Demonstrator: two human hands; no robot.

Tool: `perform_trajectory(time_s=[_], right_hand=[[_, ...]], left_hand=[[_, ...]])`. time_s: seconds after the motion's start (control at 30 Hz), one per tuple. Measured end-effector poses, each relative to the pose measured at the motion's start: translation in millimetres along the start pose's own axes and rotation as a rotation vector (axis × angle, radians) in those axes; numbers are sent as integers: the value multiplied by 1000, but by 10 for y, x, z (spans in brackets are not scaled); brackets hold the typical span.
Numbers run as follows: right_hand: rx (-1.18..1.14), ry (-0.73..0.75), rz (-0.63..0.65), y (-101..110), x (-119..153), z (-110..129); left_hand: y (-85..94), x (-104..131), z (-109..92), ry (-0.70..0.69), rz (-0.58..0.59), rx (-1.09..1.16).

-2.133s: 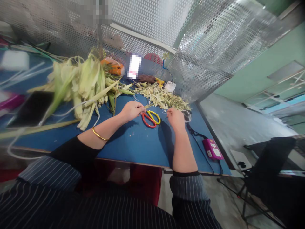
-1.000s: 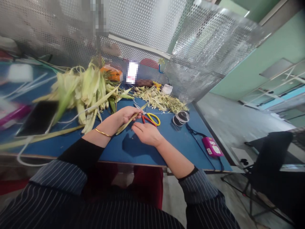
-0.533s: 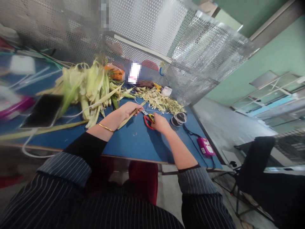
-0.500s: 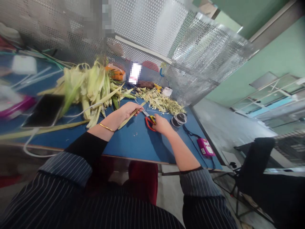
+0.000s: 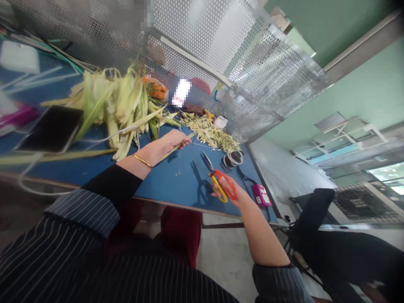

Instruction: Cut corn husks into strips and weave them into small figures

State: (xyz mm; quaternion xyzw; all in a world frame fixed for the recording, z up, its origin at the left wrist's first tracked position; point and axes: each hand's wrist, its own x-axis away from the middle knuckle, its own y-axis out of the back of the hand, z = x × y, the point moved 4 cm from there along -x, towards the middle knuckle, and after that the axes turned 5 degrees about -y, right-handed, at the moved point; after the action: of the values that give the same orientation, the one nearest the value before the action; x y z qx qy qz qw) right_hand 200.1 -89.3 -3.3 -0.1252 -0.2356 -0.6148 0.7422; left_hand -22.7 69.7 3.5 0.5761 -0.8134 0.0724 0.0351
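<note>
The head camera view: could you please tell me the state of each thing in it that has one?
Scissors, held above the blue table
Right hand, closed on the scissors
Left hand, pinching a husk strip
White thread, stretched straight
Spool, wound with white cord
Long husks, heaped
Husk shreds, loosely piled
Black phone, screen dark, cable at its near end
Far screen, lit
</note>
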Motion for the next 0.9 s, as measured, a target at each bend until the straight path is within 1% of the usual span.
perform_trajectory(time_s=[0.1, 0.23, 0.43, 0.57, 0.63, 0.67, 0.73, 0.8, 0.87, 0.9], right_hand=[[-27, 10, 8, -72, -37, 18], [-76, 23, -30, -77, -148, 60], [-30, 24, -200, -13, -338, 143], [40, 52, -285, 52, -408, 155], [205, 64, -365, 122, -410, 157], [350, 75, -423, 164, -404, 165], [723, 87, -566, 240, -382, 197], [1072, 50, -688, 285, -366, 232], [1294, 2, -756, 285, -369, 292], [1361, 12, -785, 263, -377, 350]], left_hand=[[11, -8, 7, 1, 5, 0], [4, 5, -1, 1, 13, 6], [-32, 71, -59, 8, 25, 57], [-16, 51, -67, 18, 18, 73], [2, 15, -63, 16, 14, 75], [10, -3, -66, 10, 15, 72], [26, -28, -86, -11, 18, 59], [43, -25, -130, -41, 22, 38], [65, 7, -193, -78, 32, 22], [75, 30, -227, -97, 45, 18]])
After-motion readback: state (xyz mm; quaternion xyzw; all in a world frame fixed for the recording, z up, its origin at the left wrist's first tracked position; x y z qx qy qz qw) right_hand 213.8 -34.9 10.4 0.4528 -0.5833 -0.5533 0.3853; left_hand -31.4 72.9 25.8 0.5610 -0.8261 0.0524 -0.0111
